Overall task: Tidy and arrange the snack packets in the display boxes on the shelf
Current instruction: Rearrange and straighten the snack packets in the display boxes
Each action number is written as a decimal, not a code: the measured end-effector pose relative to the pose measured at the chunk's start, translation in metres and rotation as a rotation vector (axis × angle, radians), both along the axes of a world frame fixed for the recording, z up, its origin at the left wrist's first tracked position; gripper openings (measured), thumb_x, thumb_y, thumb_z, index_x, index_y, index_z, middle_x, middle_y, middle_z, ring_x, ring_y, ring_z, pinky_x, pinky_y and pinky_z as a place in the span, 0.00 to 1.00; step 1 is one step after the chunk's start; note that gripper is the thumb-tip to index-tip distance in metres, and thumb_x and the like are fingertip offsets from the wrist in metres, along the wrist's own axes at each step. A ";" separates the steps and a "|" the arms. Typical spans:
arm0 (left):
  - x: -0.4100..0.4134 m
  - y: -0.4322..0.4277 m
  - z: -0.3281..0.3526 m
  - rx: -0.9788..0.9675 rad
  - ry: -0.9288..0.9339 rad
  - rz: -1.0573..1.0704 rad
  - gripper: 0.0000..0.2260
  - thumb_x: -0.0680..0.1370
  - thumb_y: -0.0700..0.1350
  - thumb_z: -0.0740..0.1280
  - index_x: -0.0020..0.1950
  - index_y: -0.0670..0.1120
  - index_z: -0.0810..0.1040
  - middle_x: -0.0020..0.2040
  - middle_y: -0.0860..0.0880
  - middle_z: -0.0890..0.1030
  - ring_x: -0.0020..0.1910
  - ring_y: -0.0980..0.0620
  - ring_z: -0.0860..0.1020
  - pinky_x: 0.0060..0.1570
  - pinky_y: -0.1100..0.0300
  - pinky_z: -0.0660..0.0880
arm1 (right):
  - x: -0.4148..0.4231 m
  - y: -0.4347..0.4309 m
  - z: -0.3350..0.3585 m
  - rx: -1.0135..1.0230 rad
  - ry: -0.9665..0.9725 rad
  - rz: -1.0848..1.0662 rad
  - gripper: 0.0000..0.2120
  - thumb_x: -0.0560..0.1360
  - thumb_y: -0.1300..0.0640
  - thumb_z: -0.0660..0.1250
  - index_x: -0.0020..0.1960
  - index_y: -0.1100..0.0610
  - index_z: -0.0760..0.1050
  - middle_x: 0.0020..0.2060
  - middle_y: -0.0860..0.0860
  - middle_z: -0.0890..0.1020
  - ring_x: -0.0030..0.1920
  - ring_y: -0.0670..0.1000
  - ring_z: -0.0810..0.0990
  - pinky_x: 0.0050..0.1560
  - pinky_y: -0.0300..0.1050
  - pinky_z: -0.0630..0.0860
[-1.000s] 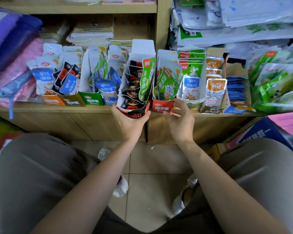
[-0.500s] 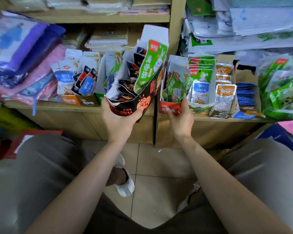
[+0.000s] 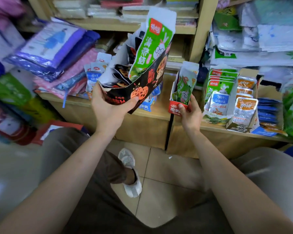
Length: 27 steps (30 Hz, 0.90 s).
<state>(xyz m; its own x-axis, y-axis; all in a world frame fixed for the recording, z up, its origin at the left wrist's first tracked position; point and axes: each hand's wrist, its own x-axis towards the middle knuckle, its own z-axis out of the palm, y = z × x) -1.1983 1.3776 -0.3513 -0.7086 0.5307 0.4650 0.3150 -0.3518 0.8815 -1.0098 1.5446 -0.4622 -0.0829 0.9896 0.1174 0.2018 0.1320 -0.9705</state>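
Left hand [image 3: 111,107] gripped the black display box [image 3: 142,88] from beneath, thumb across its front, holding it tilted above the front edge of the shelf [image 3: 159,114]. A tall green packet [image 3: 150,48] stood in it beside dark packets [image 3: 122,73]. Right hand [image 3: 190,114] curled round the base of the red display box [image 3: 177,107] at that same front edge, with green-and-white packets [image 3: 184,85] upright inside. Orange packets [image 3: 245,107] and a blue-and-white packet [image 3: 218,102] stood further toward the shelf's right end.

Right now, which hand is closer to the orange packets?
Right. The right hand grips the red box just left of the orange packets; the left hand is farther left, holding the black box.
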 end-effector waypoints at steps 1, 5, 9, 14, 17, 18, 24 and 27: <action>-0.002 -0.001 0.000 -0.005 0.002 0.009 0.30 0.61 0.36 0.83 0.57 0.52 0.75 0.55 0.52 0.83 0.56 0.52 0.82 0.57 0.55 0.78 | -0.003 0.003 -0.001 0.001 -0.005 0.030 0.30 0.76 0.52 0.72 0.76 0.47 0.66 0.64 0.46 0.80 0.62 0.44 0.79 0.66 0.50 0.75; -0.008 -0.005 0.000 -0.032 0.003 0.050 0.31 0.61 0.36 0.84 0.57 0.53 0.76 0.54 0.53 0.84 0.56 0.53 0.82 0.57 0.55 0.78 | -0.017 0.010 0.002 -0.011 -0.061 0.175 0.31 0.76 0.56 0.72 0.77 0.47 0.65 0.60 0.43 0.79 0.60 0.43 0.79 0.67 0.46 0.74; -0.008 -0.006 0.002 -0.038 0.012 0.067 0.30 0.61 0.38 0.84 0.58 0.53 0.76 0.55 0.53 0.84 0.57 0.52 0.82 0.58 0.55 0.78 | -0.021 0.012 0.007 -0.026 -0.140 0.344 0.31 0.79 0.56 0.69 0.78 0.44 0.61 0.66 0.47 0.76 0.63 0.42 0.72 0.68 0.44 0.71; 0.003 0.002 0.003 -0.044 -0.007 0.052 0.30 0.61 0.38 0.84 0.57 0.53 0.76 0.54 0.52 0.84 0.56 0.52 0.82 0.58 0.53 0.78 | 0.005 0.004 0.024 0.035 -0.219 0.369 0.33 0.77 0.58 0.71 0.77 0.46 0.62 0.67 0.45 0.74 0.56 0.47 0.80 0.56 0.43 0.79; 0.017 0.013 -0.002 -0.048 -0.037 0.000 0.30 0.62 0.38 0.84 0.59 0.48 0.76 0.55 0.50 0.84 0.56 0.51 0.83 0.58 0.52 0.79 | 0.032 -0.011 0.036 0.281 -0.352 0.180 0.24 0.76 0.59 0.72 0.71 0.54 0.73 0.61 0.49 0.80 0.52 0.49 0.81 0.54 0.45 0.79; 0.023 0.017 -0.005 -0.054 -0.045 -0.021 0.30 0.62 0.38 0.84 0.60 0.47 0.76 0.56 0.49 0.84 0.57 0.50 0.83 0.58 0.51 0.79 | 0.044 -0.015 0.039 0.377 -0.413 0.126 0.22 0.76 0.59 0.72 0.68 0.55 0.75 0.59 0.51 0.81 0.53 0.51 0.80 0.56 0.46 0.78; 0.064 0.042 -0.020 -0.084 -0.075 -0.085 0.34 0.59 0.42 0.85 0.62 0.46 0.77 0.57 0.48 0.83 0.58 0.50 0.82 0.60 0.45 0.78 | 0.106 -0.022 0.034 0.415 -0.813 -0.057 0.27 0.74 0.46 0.73 0.69 0.52 0.73 0.67 0.52 0.76 0.70 0.57 0.70 0.67 0.60 0.71; 0.088 0.051 -0.025 -0.080 -0.102 -0.090 0.33 0.59 0.42 0.84 0.60 0.46 0.77 0.56 0.49 0.84 0.56 0.51 0.82 0.59 0.45 0.79 | 0.123 -0.024 0.025 0.346 -0.914 -0.038 0.30 0.74 0.42 0.71 0.73 0.50 0.69 0.72 0.51 0.72 0.74 0.57 0.64 0.71 0.62 0.62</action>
